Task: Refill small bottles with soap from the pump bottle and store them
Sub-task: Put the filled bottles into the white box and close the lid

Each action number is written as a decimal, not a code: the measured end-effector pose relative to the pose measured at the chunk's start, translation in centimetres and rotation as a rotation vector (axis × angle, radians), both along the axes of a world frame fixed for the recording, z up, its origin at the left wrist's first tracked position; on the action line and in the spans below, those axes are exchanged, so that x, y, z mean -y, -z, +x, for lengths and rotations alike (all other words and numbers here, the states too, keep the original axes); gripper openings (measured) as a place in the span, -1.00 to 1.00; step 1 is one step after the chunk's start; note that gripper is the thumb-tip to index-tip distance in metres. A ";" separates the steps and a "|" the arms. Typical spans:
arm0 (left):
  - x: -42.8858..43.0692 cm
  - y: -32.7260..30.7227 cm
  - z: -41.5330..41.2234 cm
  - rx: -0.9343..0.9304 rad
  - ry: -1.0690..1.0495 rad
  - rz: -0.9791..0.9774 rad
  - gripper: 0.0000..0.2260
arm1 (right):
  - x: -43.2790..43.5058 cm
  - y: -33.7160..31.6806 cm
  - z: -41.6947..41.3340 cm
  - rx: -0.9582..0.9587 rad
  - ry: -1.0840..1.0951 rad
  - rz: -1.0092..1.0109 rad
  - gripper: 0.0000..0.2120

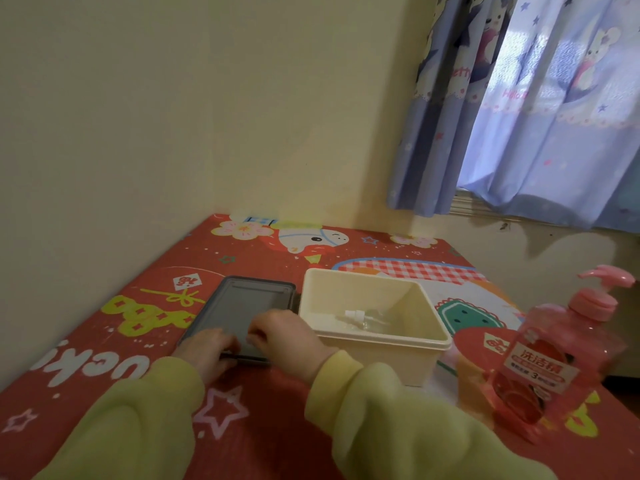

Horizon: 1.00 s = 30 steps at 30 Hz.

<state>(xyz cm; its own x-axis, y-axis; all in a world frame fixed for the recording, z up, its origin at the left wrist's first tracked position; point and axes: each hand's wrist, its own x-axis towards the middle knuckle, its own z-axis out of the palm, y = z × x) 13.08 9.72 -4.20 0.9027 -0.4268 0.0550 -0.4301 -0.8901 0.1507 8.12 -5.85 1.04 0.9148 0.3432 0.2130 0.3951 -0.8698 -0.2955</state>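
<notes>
You're only just getting started: the lid (249, 299) is lying off the box (381, 355), flat on the table (104, 341) just beside it. Your right hand (280, 332) is curling its fingers onto the lid's near edge. Your left hand (207, 351) is blurring there too; gripping or resting, I cannot tell. The small bottles (363, 318) are lying clear, seemingly empty, inside the box. The pink pump bottle (547, 362) is standing apart at the right; filling and storing are still waiting.

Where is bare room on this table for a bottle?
Bare cover lies behind the grey lid and cream box up to the wall, left of the lid, and on the near edge between the sleeves. Crowded: left hand and right hand on the lid beside the box; only a narrow gap before the pump bottle.
</notes>
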 end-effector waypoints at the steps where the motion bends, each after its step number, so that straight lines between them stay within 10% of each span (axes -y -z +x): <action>1: 0.1 0.2 0.1 -0.004 0.001 0.028 -0.72 | -0.2 0.4 0.1 -0.018 0.015 -0.020 -0.76; 13: 0.5 1.4 0.6 0.016 -0.014 0.048 -0.73 | -1.8 3.5 0.6 -0.204 0.079 -0.131 -0.74; 22: -1.0 -1.4 0.5 0.264 0.053 -0.105 -0.86 | -2.5 2.4 0.5 0.009 0.061 -0.150 -0.74; 26: -1.5 -3.0 0.8 0.433 0.165 -0.185 -0.60 | -2.7 0.9 0.8 0.126 0.090 -0.232 -0.75; 30: -1.3 -4.7 0.3 0.555 0.208 -0.311 -0.89 | -2.5 -0.8 0.7 0.196 0.095 -0.259 -0.76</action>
